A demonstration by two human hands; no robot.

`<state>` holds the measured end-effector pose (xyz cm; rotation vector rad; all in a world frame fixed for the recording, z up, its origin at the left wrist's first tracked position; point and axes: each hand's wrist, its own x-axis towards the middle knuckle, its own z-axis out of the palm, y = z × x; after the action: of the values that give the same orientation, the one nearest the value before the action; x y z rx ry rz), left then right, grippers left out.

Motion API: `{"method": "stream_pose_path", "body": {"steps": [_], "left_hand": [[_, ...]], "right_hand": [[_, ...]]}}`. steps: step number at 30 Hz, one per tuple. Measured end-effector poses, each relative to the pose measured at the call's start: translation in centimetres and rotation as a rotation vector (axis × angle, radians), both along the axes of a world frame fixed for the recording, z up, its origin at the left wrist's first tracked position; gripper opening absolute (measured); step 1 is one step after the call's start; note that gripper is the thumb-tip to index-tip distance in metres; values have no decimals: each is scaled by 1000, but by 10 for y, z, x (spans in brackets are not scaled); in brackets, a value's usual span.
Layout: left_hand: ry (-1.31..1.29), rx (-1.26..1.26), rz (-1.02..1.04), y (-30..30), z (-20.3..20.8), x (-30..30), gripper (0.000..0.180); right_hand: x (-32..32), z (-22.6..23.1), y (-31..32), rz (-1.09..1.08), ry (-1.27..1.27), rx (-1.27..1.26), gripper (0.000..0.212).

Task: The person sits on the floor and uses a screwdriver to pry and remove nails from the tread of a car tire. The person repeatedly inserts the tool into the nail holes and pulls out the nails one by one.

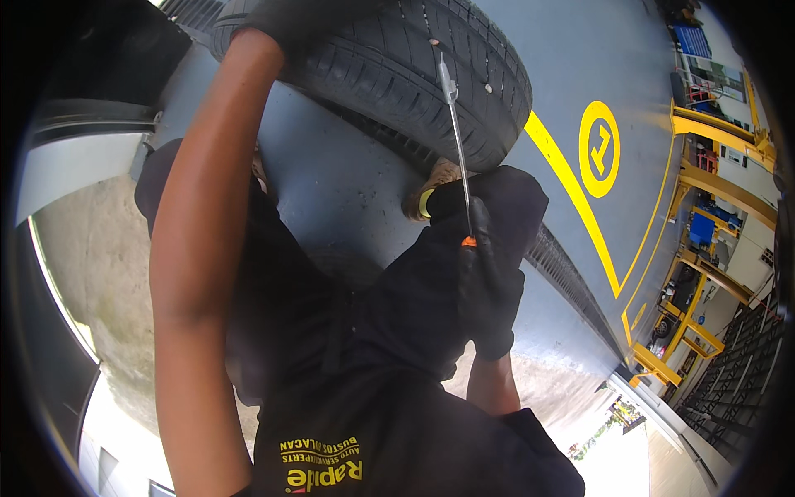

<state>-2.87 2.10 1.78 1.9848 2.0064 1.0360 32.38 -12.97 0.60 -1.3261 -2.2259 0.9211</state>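
A black tyre (389, 70) stands on edge in front of my knees, its grooved tread turned toward me. Small pale stones (489, 88) show in the grooves. My left hand (302, 18), in a black glove, lies against the tyre's upper left part; its fingers blend into the dark rubber and the picture's edge. In its black glove, my right hand (489, 282) is closed round the handle of a long metal-shafted tool (459, 145), with a bit of orange showing at the grip. The tool's widened silvery end lies over the tread, near a stone; contact cannot be made out.
Below the tyre is a grey floor (323, 178) crossed by a dark drain grate (571, 286). Yellow floor lines (571, 199) and a circled mark (599, 149) are at the right. Farther right stand yellow lift frames (720, 132). My foot (435, 186) is close beside the tyre.
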Motion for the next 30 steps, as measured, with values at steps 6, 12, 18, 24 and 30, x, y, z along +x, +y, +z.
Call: {"method": "stream_pose_path", "body": {"steps": [6,12,18,24,30], "left_hand": [[-31,-22,-98,8,-4,-25,36],[-83,-70,-31,4,1,-34,34],[-33,25,-106,16,-11,-29,37],[-58,-25,-49,15,-3,-27,39],[-79,-25,-39,15,-2,-25,38]], "right_hand": [[-36,22,18,-335,320,-481,46],[-44,9,22,-209,161,-263,37],[-30,-7,25,-122,141,-157,45],[-27,-1,23,-161,76,-181,49],[-45,15,33,-110,133,-74,38]]}}
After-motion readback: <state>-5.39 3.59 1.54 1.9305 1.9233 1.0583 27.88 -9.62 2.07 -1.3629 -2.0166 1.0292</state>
